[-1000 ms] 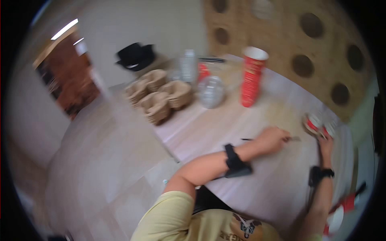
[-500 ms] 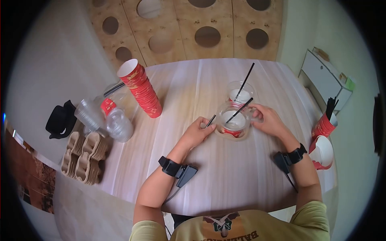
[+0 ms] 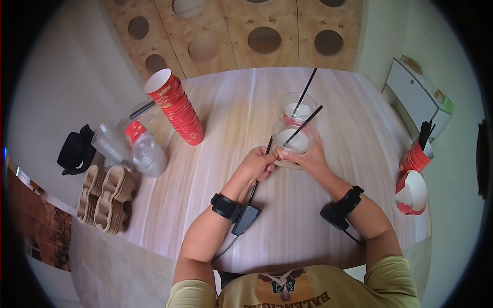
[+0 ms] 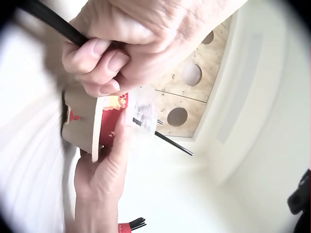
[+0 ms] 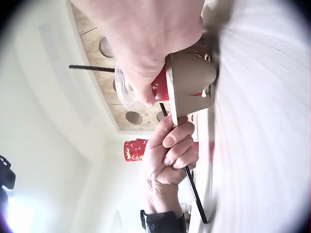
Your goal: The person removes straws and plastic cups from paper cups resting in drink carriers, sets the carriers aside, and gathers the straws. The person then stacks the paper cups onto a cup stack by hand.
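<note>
A red paper cup with a clear dome lid (image 3: 294,143) stands at mid-table, a black straw slanting out of its top. My right hand (image 3: 304,156) wraps round its near right side. My left hand (image 3: 266,163) touches the cup's left side and pinches a loose black straw (image 3: 255,185) that points back toward my wrist. In the left wrist view my fingers (image 4: 99,58) curl round that straw (image 4: 46,19) above the cup (image 4: 99,126). The right wrist view shows the cup's pale underside (image 5: 189,82) and the left hand (image 5: 170,150) beside it.
A second lidded cup with a straw (image 3: 298,105) stands just behind. A leaning stack of red cups (image 3: 175,108) is at left, with clear lids (image 3: 128,146) and cardboard carriers (image 3: 105,197) nearer the table's left edge. Red cups holding straws (image 3: 415,159) stand at far right.
The head view swung from the table's left side to its middle. My right hand closed in round the near cup, and my left hand came against it with the straw.
</note>
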The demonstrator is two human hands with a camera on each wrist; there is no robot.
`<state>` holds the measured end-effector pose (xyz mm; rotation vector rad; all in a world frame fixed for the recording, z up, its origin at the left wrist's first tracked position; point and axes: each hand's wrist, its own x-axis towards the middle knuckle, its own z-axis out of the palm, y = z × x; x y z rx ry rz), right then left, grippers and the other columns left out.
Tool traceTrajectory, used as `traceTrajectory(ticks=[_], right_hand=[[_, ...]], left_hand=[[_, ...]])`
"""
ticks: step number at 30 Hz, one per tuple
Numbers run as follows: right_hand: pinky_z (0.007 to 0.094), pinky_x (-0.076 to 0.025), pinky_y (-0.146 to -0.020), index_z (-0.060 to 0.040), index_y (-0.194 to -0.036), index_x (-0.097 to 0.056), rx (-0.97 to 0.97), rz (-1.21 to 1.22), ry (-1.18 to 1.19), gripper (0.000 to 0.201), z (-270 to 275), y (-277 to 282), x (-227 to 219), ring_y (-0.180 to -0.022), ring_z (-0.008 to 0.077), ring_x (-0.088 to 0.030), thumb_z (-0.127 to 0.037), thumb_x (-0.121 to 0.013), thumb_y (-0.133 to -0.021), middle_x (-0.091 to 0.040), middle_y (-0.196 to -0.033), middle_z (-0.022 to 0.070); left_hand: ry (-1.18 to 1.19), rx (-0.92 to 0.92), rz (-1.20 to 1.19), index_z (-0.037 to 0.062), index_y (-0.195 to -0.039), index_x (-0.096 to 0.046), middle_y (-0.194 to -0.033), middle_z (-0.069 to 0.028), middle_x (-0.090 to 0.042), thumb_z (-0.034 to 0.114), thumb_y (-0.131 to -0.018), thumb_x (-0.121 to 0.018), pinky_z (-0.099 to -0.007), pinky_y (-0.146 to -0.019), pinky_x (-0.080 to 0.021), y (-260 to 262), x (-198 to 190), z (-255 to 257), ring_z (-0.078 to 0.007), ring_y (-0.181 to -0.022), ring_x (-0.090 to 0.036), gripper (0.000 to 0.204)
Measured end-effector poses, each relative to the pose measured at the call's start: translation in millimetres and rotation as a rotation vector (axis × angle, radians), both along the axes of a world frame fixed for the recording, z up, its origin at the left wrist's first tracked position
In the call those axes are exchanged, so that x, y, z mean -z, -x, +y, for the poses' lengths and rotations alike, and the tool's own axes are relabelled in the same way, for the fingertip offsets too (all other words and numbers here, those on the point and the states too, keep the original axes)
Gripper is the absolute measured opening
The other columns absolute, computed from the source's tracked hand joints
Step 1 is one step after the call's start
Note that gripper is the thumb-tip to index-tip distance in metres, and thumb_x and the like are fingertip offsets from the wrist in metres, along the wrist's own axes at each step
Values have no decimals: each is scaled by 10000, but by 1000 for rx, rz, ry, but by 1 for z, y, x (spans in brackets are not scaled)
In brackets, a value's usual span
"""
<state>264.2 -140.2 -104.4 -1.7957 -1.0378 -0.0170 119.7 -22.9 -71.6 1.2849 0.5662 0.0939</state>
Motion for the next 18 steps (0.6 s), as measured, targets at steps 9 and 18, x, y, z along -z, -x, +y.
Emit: traceTrajectory(ticks=[9, 18], right_hand=[[279, -480, -791, 5, -1143, -463, -369, 370, -258, 604, -30, 21, -82, -914, 130, -577, -159, -783, -659, -601, -979, 67], [276, -473, -803, 2, -1181, -419, -484, 415, -153, 604, -33, 28, -85, -941, 134, -567, -144, -750, -697, -581, -1025, 79]], left_hand=[[-338, -233, 14, 43, -843, -511, -564, 18, -476, 238, -844, -614, -221, -353, -263, 22, -21, 15, -58, -390, -366, 220], [-793, -219, -284, 70, -1029, -544, -622, 79, -381, 239, -854, -614, -189, -484, -265, 44, -85, -18, -30, -530, -327, 253]])
